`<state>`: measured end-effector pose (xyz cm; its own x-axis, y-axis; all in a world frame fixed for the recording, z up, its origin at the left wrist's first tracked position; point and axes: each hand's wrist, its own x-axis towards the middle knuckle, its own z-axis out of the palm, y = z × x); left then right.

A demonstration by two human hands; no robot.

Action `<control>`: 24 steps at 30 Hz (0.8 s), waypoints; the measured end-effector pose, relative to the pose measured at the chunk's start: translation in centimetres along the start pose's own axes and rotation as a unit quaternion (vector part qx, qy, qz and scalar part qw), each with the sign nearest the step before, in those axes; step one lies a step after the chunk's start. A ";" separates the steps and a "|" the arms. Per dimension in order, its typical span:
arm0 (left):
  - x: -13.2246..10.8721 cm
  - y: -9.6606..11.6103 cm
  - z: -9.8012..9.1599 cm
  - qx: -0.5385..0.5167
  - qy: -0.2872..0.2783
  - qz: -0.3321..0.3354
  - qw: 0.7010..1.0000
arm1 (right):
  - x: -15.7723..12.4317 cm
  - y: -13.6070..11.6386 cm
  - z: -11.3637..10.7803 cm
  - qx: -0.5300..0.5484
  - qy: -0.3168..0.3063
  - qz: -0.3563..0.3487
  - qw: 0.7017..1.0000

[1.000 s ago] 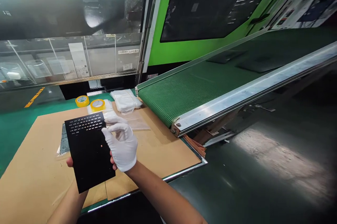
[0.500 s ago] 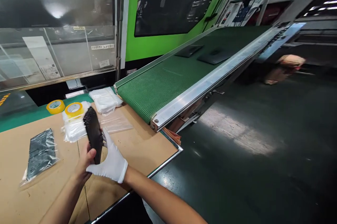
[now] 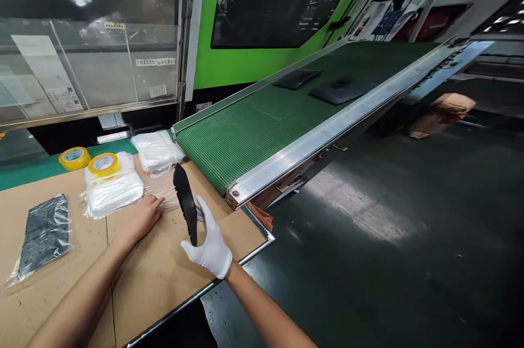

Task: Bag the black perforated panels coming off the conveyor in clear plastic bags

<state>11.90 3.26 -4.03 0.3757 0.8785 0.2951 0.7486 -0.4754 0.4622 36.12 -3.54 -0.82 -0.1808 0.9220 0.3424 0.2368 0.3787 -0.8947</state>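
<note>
My right hand (image 3: pixel 209 247), in a white glove, grips a thin black perforated panel (image 3: pixel 185 199) and holds it edge-on above the cardboard sheet (image 3: pixel 164 266). My bare left hand (image 3: pixel 141 217) lies flat with fingers stretched onto a clear plastic bag (image 3: pixel 164 189) on the cardboard, just left of the panel. A stack of white bags (image 3: pixel 112 190) sits just beyond the left hand.
A bagged black panel (image 3: pixel 43 233) lies at the left. Two yellow tape rolls (image 3: pixel 74 157) and another bag stack (image 3: pixel 158 151) sit at the back. A green conveyor belt (image 3: pixel 262 124) carrying two dark panels (image 3: pixel 339 90) rises to the right. Dark floor lies beyond the table edge.
My left hand let go of the black panel and moved onto the clear bag. My right hand now holds the panel alone, shifted right. The view also swung rightward.
</note>
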 end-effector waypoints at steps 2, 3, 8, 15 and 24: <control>-2.4 0.5 -0.4 0.010 -0.036 -0.012 0.999 | 0.0 0.1 0.1 0.019 0.003 0.009 1.000; -3.7 0.7 -0.8 0.010 -0.052 -0.017 0.998 | 0.1 0.1 0.3 0.029 0.005 0.014 0.999; -9.5 1.8 -3.3 0.038 -0.052 -0.036 0.997 | 0.6 0.1 1.8 0.059 -0.004 0.065 0.996; -18.5 4.1 -6.4 0.157 -0.038 -0.111 0.981 | 1.5 -0.5 5.1 0.191 -0.182 0.119 0.957; -20.3 7.3 -7.7 -0.042 -0.064 -0.155 0.985 | 1.6 -1.8 10.0 0.206 -0.238 0.126 0.941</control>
<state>5.49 -18.44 -0.19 0.2057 0.9783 0.0230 0.7921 -0.1803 0.5831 25.84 -3.55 -1.48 -0.5988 0.8005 0.0259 -0.0435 -0.0003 -0.9991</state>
